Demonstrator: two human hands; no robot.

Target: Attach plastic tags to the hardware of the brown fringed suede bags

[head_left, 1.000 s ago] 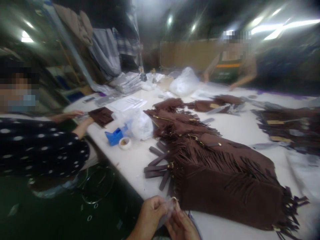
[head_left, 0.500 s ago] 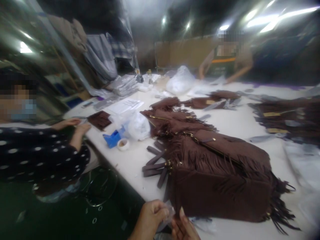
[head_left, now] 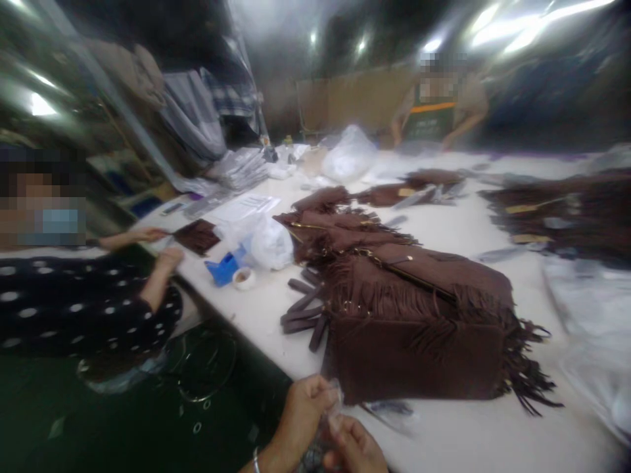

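Observation:
At the bottom of the view, my left hand (head_left: 306, 408) pinches the top of a small clear plastic bag (head_left: 335, 397). My right hand (head_left: 355, 445) grips the same plastic just below, its fingers bent together. What the bag holds is blurred and partly hidden by my fingers. Right behind my hands a brown fringed handbag (head_left: 419, 358) lies on the white table (head_left: 266, 332), its gold zip and dark straps showing. More plastic-wrapped bits (head_left: 394, 408) lie against the handbag's near edge.
A tape roll (head_left: 242, 278) on a blue dispenser (head_left: 221, 268) and a bundle of white plastic (head_left: 272, 244) lie left of the handbags. More brown fringed pieces (head_left: 557, 213) are at right. One co-worker sits at left (head_left: 73, 295); another stands across the table (head_left: 434, 118).
My right hand has closed on the plastic, its fingers extended before. My left hand is slightly higher in view. The view has shifted a little, and the handbag appears further left and up.

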